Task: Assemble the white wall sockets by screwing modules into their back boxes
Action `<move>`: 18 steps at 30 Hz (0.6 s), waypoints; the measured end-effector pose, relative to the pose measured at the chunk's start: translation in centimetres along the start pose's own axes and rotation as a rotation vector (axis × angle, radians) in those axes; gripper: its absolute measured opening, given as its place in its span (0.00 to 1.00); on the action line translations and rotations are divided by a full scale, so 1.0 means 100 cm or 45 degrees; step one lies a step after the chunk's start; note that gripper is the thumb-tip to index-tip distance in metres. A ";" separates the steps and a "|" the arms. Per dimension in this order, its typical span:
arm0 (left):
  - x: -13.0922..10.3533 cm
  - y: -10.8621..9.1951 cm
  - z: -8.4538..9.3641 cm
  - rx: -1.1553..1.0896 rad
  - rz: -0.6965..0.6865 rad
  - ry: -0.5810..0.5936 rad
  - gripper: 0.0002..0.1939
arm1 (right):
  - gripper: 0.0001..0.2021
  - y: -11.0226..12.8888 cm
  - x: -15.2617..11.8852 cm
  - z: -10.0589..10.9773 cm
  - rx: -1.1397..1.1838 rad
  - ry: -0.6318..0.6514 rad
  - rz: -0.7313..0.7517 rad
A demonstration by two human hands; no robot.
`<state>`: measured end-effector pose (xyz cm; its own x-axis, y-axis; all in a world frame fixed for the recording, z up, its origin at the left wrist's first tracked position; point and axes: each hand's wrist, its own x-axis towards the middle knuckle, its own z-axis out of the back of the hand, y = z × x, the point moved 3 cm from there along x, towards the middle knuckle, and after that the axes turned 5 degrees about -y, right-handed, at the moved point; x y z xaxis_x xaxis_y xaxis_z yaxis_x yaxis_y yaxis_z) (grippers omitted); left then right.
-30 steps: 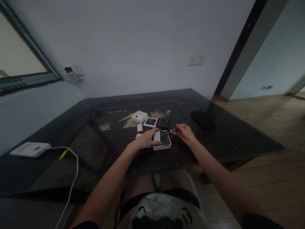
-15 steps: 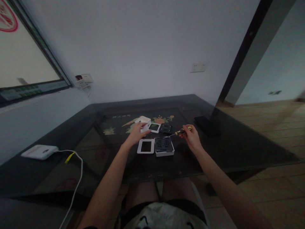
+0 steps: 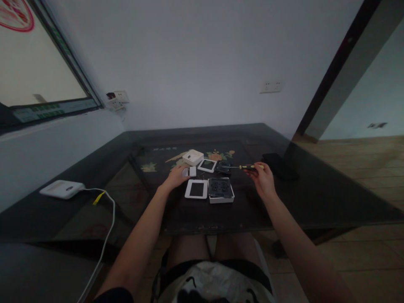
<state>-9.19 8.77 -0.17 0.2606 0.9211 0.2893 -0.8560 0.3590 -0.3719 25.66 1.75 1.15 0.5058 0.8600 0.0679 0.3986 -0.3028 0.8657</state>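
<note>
My left hand (image 3: pixel 177 176) is closed on a small white piece (image 3: pixel 192 171) just above the table, beyond a white square frame (image 3: pixel 196 189). In my right hand (image 3: pixel 262 176) is a screwdriver (image 3: pixel 248 167) with a yellow and black handle, its shaft pointing left over a black plate (image 3: pixel 224 167). A white box with a black insert (image 3: pixel 220 189) sits to the right of the near frame. Farther back lie a second white frame (image 3: pixel 207 165) and a white box (image 3: pixel 193 157).
The dark table (image 3: pixel 246 219) has a flower pattern. A black flat object (image 3: pixel 280 166) lies right of my right hand. At the left is a white device (image 3: pixel 62 189) with a cable (image 3: pixel 109 231) running off the near edge.
My left hand has drawn back left from the frames, now showing the white piece at its fingers. The screwdriver has swung level and away from the near box. The view has shifted slightly.
</note>
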 end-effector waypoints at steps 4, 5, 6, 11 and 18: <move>-0.001 0.001 -0.002 0.066 -0.006 0.034 0.25 | 0.17 0.000 0.006 0.005 -0.012 -0.059 0.100; -0.001 0.002 -0.002 0.063 -0.013 0.038 0.25 | 0.16 0.000 0.008 0.007 -0.040 -0.076 0.125; -0.001 0.001 -0.001 0.055 -0.022 0.037 0.25 | 0.15 -0.001 0.009 0.009 -0.101 -0.093 0.157; -0.001 -0.009 0.010 -0.006 -0.082 -0.126 0.20 | 0.05 0.002 0.009 0.012 -0.922 -0.059 0.475; -0.015 -0.067 0.014 -0.330 -0.368 -0.206 0.13 | 0.06 -0.004 -0.001 0.003 -1.562 0.106 0.575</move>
<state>-4.48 4.73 3.15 0.3826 0.7486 0.5415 -0.6116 0.6445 -0.4588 25.69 1.64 0.66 0.3448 0.8178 0.4608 -0.7665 -0.0381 0.6411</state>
